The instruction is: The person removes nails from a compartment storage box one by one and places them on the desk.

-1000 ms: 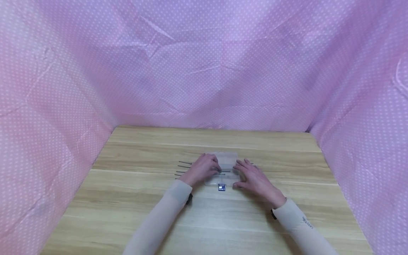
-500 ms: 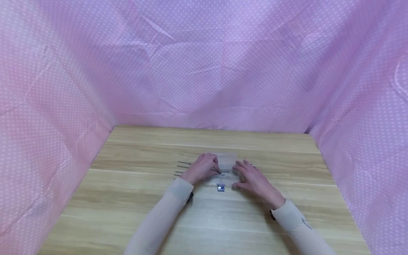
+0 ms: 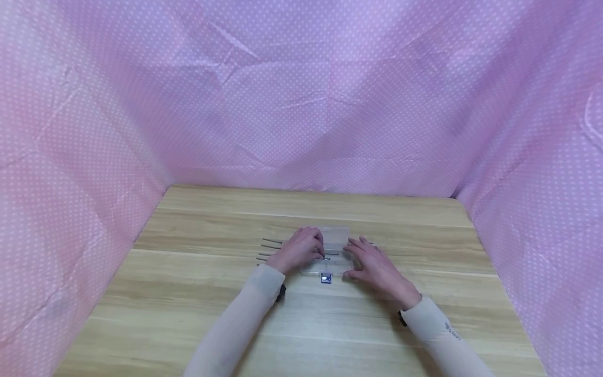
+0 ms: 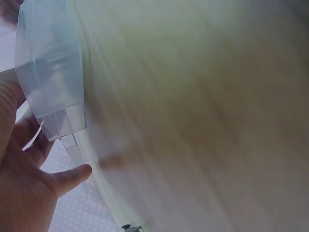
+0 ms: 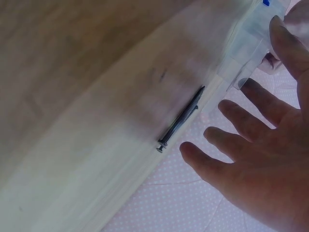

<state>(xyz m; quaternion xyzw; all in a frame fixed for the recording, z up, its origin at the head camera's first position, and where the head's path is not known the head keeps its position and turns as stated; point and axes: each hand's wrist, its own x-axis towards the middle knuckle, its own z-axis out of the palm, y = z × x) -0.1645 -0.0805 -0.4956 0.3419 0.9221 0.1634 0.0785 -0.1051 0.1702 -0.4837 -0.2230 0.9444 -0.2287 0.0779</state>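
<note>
A clear plastic box (image 3: 340, 266) lies mid-table with its lid (image 3: 335, 235) laid back. My left hand (image 3: 298, 248) reaches over its left part, and its curled fingertips pinch a nail (image 3: 327, 258); the exact grip is partly hidden. Another nail (image 3: 332, 254) lies across the box just behind. My right hand (image 3: 379, 267) is at the box's right side with fingers spread and relaxed, thumb near the front corner. In the right wrist view the thumb (image 5: 288, 46) is against or close to the box wall (image 5: 246, 48); no object lies in that palm.
Several nails (image 3: 270, 247) lie in a row left of the box, partly under the left wrist. More nails (image 5: 181, 118) lie on the table right of it. A small blue-and-white square (image 3: 326, 278) is at the box's front edge. Pink dotted cloth (image 3: 306, 131) surrounds the wooden table (image 3: 301, 335).
The nail's end at my left fingertips has shifted very slightly left. Both hands otherwise stay in place; the whole view drifts a little.
</note>
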